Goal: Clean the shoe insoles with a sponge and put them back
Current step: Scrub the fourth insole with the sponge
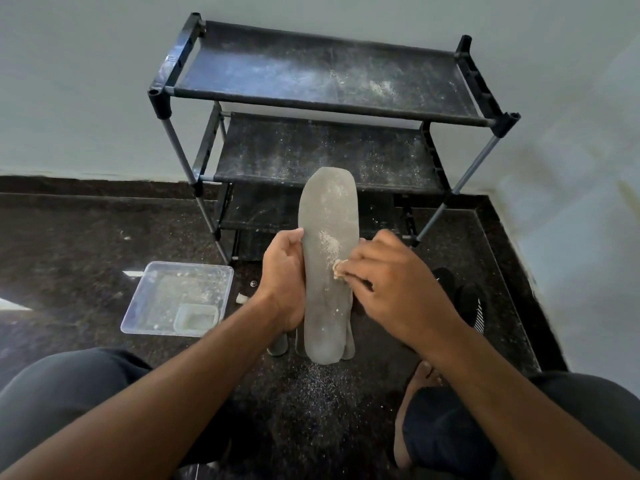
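Fingers (pixel 360 271) of right hand (pixel 398 289) pinch sponge (pixel 337 268); left hand (pixel 284 275) grips insole (pixel 329 237); hard scrubbing risks it buckling or slipping.

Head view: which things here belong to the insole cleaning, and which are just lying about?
In use:
- insole, held by the left hand
- sponge, pinched in the right hand
- plastic tray on the floor
- black shoes

Lying about:
- dusty shoe rack
- small white scrap beside the tray
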